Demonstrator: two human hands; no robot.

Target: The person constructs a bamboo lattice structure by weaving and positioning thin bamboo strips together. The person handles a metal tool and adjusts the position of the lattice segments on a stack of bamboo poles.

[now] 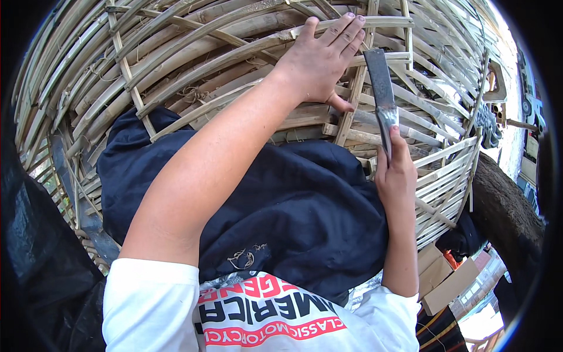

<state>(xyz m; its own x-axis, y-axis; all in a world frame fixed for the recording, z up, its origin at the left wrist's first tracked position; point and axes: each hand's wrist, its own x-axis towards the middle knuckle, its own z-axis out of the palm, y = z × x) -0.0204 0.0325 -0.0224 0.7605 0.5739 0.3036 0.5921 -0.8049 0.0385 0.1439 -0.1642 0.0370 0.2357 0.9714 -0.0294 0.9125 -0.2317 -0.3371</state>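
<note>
Across the whole upper field stands a large woven bamboo frame (193, 64), built of long curved splits crossed by upright ribs and tied in places with thin fibre; its strips bend toward the rim of the view. Below it, spread over the person's lap and against the lower edge of the frame, lies a dark navy cloth (281, 205), creased and carrying a few shavings. At the bottom edge a white printed shirt (152, 305) is seen. To the lower right, well apart from the work, sit stacked cardboard boxes (446, 278) beside a thick dark trunk (504, 211). The left hand (319, 61) lies flat on the frame near its top, fingers extended and slightly fanned over a curved split, thumb resting on a lower cross strip. The right hand (396, 170) is closed in a fist round the handle of a flat-bladed knife (380, 88), held upright with the blade pointing away from the person. The blade lies against an upright rib of the frame, just beside the left hand's thumb; whether its edge has entered the bamboo cannot be determined.
</note>
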